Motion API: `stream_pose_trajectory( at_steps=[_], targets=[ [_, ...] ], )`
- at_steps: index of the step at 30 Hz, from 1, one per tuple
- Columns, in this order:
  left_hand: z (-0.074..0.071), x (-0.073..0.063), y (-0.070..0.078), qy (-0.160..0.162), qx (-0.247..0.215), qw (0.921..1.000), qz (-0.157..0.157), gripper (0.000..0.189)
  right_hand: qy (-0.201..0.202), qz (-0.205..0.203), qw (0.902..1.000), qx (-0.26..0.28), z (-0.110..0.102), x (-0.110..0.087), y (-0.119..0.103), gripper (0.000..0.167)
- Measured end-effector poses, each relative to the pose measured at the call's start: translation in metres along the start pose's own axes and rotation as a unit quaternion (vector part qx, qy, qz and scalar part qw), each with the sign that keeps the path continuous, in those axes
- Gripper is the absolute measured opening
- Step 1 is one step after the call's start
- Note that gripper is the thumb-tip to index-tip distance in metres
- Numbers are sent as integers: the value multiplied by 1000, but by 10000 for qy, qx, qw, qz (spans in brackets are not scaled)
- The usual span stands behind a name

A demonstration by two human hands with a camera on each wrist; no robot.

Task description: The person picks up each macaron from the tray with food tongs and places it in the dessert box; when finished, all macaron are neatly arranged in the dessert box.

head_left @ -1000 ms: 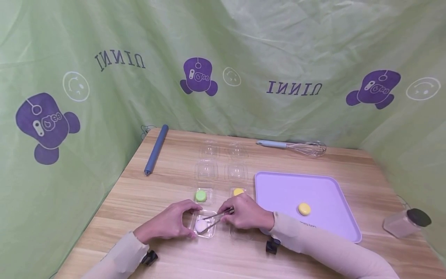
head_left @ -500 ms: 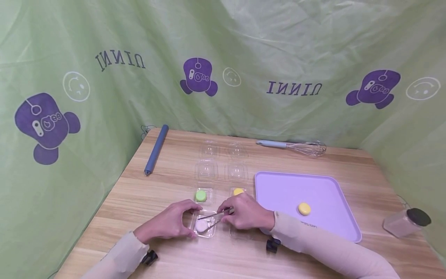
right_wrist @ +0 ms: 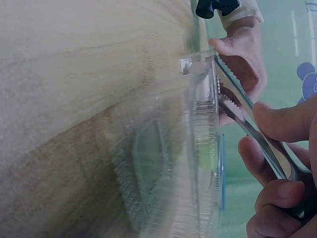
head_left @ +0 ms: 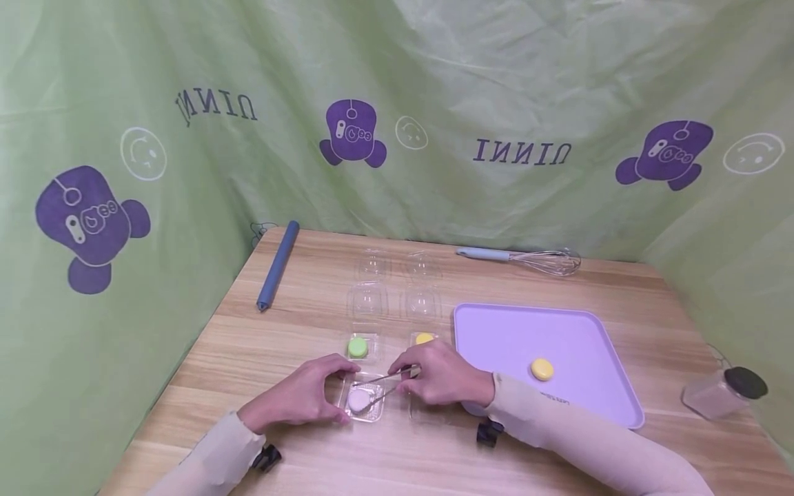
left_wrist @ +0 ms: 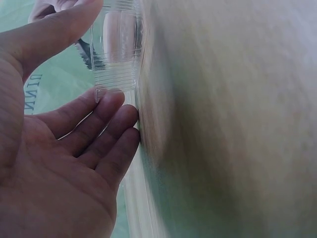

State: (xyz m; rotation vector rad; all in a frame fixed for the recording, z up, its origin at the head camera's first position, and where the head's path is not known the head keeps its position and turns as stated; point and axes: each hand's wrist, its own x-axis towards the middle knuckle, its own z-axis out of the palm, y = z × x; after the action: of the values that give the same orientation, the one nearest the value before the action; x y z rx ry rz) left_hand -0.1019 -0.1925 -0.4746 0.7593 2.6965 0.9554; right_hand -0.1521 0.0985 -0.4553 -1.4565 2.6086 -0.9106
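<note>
A pale pink macaron (head_left: 359, 400) sits in a small clear plastic box base (head_left: 375, 413) near the front of the table. My left hand (head_left: 305, 394) steadies that base, thumb at its near side and fingertips at its far side. Metal tongs (right_wrist: 258, 135) with serrated tips are held in my right hand (head_left: 439, 374). Their arms are spread, one tip beside the macaron and the other over the far part of the base. Behind, a green macaron (head_left: 358, 347) and a yellow macaron (head_left: 424, 339) rest in clear bases, the yellow one partly hidden by my right hand.
Another clear base (head_left: 428, 415) lies under my right hand. Several domed clear lids (head_left: 369, 300) stand farther back. A purple tray (head_left: 509, 331) at right bears one yellow macaron (head_left: 542, 370). A rolling pin (head_left: 278, 266), a whisk (head_left: 521, 257) and a dark-lidded jar (head_left: 724, 394) lie around.
The tongs have spread apart, letting go of the pink macaron, and shifted slightly up and right with my right hand. My left hand has stayed at the base.
</note>
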Motion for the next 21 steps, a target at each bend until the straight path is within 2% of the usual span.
stream_pose_trajectory(
  at_steps=[4, 13, 17, 21],
  targets=[
    [0, -1, 0, 5, -11, 10000, -8, 79, 120, 150, 9997, 115, -5, 1, -3, 22],
    [-2, -3, -1, 26, -34, 10000, -20, 82, 703, 468, 9955, 424, -25, 1, -1, 22],
    [-4, -5, 0, 81, -8, 9999, -84, 84, 912, 674, 9909, 729, -37, 0, 4, 20],
    [-13, -3, 4, 302, 14, 9995, -83, 83, 1124, 1058, 9834, 950, -52, -4, 9, 20]
  ],
)
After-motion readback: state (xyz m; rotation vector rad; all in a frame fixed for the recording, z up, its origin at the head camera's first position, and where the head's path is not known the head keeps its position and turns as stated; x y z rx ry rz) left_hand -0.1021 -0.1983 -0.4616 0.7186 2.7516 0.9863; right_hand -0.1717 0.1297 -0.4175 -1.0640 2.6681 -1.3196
